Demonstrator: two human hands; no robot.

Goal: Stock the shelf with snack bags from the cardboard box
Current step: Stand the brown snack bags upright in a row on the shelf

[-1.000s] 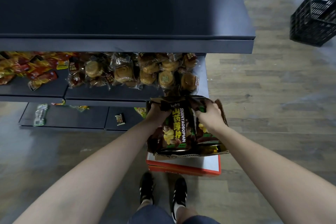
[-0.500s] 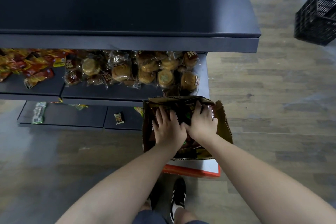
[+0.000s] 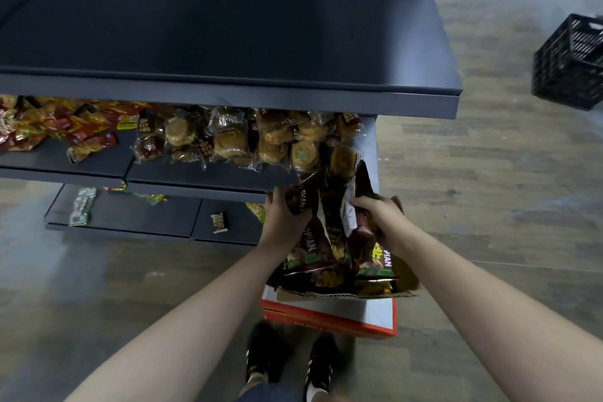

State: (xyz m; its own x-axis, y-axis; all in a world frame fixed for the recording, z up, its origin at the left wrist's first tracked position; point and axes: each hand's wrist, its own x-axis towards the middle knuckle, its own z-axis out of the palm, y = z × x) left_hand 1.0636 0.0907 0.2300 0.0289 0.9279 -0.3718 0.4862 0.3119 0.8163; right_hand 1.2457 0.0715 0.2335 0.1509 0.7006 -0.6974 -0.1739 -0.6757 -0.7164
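— As you stand at the shelf (image 3: 228,98), where are the bags (image 3: 313,248)?
— Between my two hands, right in front of me. They rise out of the box (image 3: 406,274), lower ends down inside it, tops tilted toward the middle tier of the shelf.
— What is the left hand (image 3: 287,222) doing?
— My left hand grips the top of one dark bag; its fingers (image 3: 273,198) are curled round the far side.
— And the right?
— My right hand (image 3: 383,222) clutches the tops of the others, fingers curled over them, with a white bag back showing just left of my knuckles. Both hands are closed on bags, near each other but apart.
— How near the shelf?
— The bag tops overlap the front edge of the middle tier, just below the buns (image 3: 228,140) at its right end. I cannot tell whether they touch it.
— And the box?
— On a red and white carton (image 3: 326,320) on the floor (image 3: 489,206), just ahead of my shoes (image 3: 261,359). A black crate (image 3: 571,65) stands well apart to the right.
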